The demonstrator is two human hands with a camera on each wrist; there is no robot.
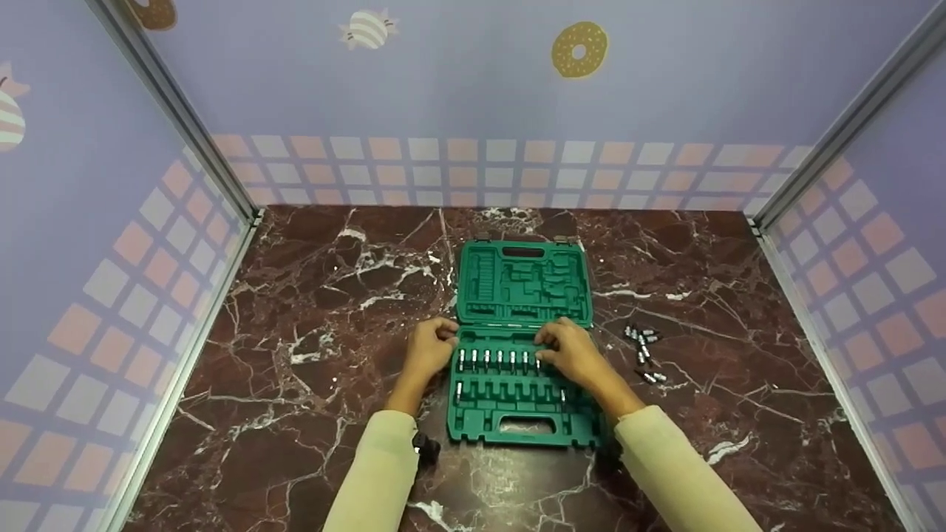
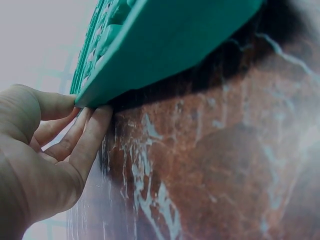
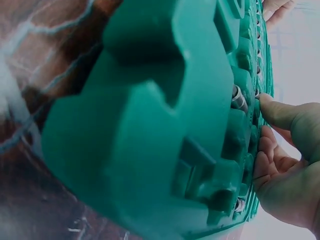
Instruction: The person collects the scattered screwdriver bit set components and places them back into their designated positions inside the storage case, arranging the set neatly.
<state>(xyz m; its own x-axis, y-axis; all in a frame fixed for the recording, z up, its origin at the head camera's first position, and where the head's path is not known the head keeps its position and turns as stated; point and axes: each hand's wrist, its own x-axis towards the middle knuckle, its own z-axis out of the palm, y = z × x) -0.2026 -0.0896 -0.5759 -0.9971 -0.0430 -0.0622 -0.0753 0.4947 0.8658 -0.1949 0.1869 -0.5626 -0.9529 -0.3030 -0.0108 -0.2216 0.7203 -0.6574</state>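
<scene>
A green tool case (image 1: 510, 428) lies opened out, its lid (image 1: 525, 281) at the back. Several silver bit sockets (image 1: 499, 360) stand in the upper row of slots; the lower row holds one bit socket (image 1: 459, 393) at its left end and another (image 1: 563, 400) towards the right. My left hand (image 1: 429, 347) pinches the case's left edge, thumb on top and fingers against the side in the left wrist view. My right hand (image 1: 576, 355) is over the case, its thumb touching the upper row's rightmost bit socket (image 3: 257, 93); its bent fingers rest by the slots.
Several loose bit sockets (image 1: 641, 344) lie in a small heap on the dark red marbled tabletop (image 1: 709, 414), right of the case. Patterned purple walls (image 1: 473, 89) enclose the table at the back and both sides.
</scene>
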